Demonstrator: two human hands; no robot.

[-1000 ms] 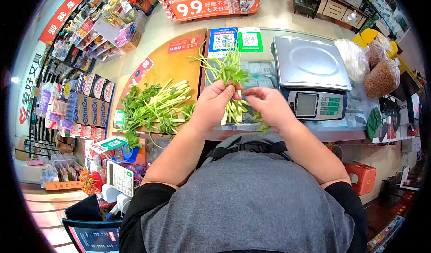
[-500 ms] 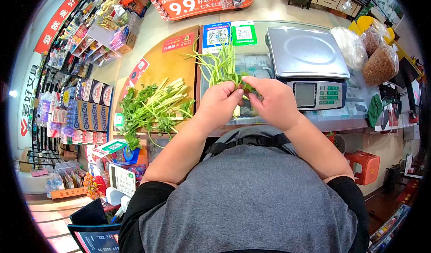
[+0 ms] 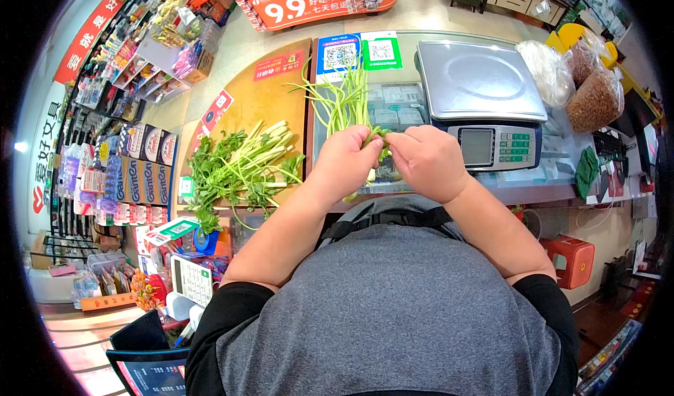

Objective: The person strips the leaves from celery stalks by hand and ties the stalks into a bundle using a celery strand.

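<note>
1. Bench (image 3: 281, 104): carries a heap of leafy stalks (image 3: 256, 154) at 9 o'clock from the left hand (image 3: 344, 161).
2. Held bunch (image 3: 347, 104): judged light, crisp-stemmed, soft-leaved, easily bruised; best gripped gently mid-stalk. Thin stems extend from the left hand toward 12 o'clock.
3. Left hand: closed around the bunch. Right hand (image 3: 428, 163): at 3 o'clock from it, fingers curled beside the leaves; grip cannot be told.

Green stalks (image 3: 347, 117) smooth; scale pan (image 3: 481, 80) glossy metal; shirt (image 3: 393, 305) matt cloth; stool (image 3: 578, 259) plastic
</note>
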